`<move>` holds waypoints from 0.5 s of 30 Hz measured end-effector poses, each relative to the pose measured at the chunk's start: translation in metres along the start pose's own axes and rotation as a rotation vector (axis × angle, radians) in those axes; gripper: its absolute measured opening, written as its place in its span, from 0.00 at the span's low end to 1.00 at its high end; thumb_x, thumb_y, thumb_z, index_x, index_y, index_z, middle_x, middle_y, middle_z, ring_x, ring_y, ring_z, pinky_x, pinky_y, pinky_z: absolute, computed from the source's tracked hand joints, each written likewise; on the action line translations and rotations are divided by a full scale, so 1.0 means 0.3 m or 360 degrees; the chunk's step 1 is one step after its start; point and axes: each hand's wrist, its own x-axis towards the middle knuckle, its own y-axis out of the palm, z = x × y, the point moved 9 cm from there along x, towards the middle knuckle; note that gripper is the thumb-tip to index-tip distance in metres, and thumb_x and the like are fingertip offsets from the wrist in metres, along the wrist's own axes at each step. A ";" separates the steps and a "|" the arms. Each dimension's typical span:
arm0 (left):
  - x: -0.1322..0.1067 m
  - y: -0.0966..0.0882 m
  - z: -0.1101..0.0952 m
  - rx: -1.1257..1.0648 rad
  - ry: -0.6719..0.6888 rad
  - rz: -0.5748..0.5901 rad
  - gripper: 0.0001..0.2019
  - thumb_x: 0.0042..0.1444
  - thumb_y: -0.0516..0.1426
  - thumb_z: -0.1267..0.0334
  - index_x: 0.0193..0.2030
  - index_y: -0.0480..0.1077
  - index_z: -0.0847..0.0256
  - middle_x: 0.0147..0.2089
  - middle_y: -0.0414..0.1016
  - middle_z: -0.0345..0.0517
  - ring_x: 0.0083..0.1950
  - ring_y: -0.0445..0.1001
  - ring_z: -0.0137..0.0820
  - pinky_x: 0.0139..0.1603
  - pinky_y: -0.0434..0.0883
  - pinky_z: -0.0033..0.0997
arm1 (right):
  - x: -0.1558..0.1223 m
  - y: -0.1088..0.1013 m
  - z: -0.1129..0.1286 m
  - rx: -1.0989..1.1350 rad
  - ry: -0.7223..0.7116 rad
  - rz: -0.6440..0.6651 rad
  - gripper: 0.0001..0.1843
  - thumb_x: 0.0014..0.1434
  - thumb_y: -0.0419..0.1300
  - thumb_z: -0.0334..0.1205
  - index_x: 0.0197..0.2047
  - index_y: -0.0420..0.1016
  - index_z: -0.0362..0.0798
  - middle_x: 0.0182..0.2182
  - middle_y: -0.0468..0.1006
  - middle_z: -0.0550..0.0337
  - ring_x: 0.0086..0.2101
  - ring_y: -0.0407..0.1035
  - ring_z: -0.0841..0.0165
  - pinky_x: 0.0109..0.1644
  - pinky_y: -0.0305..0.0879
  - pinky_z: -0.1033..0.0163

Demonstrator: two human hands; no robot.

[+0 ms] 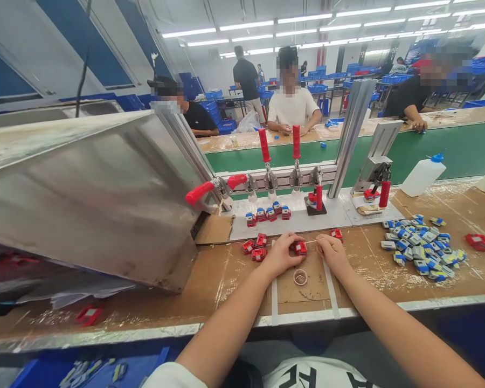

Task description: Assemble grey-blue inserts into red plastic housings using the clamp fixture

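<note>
My left hand (285, 254) is closed around a small red plastic part (300, 248) with a pale middle. My right hand (332, 251) pinches a thin pale stick (311, 242), whose far end reaches the red part. Just below both hands stands a small round cup (300, 277) with something brownish inside, on a cardboard sheet (303, 296) edged with white strips. Left of my left hand lie several more red parts (258, 254). Another red part (337, 234) sits just behind my right hand.
Toggle clamps with red handles (296, 143) line a metal rail; blue-and-grey pieces on red parts (270, 214) stand below. A pile of grey-blue pieces (422, 248) and a white bottle (423, 175) are at right. A large metal box (84, 199) fills the left. People work opposite.
</note>
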 end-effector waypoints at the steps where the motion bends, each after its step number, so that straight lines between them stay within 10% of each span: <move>1: 0.001 0.000 0.007 -0.0002 -0.0003 0.0003 0.21 0.51 0.66 0.67 0.53 0.75 0.57 0.50 0.72 0.46 0.48 0.75 0.34 0.53 0.73 0.33 | 0.001 0.005 -0.005 -0.0016 0.0017 0.0009 0.23 0.64 0.52 0.52 0.22 0.53 0.52 0.17 0.55 0.68 0.20 0.51 0.72 0.24 0.49 0.64; 15: -0.004 -0.005 0.012 0.0017 0.0013 -0.0028 0.21 0.51 0.65 0.68 0.53 0.75 0.57 0.50 0.70 0.45 0.48 0.74 0.33 0.52 0.73 0.32 | 0.004 0.001 0.002 -0.0453 -0.0124 -0.0019 0.23 0.66 0.51 0.50 0.23 0.52 0.51 0.19 0.56 0.68 0.23 0.52 0.72 0.29 0.48 0.64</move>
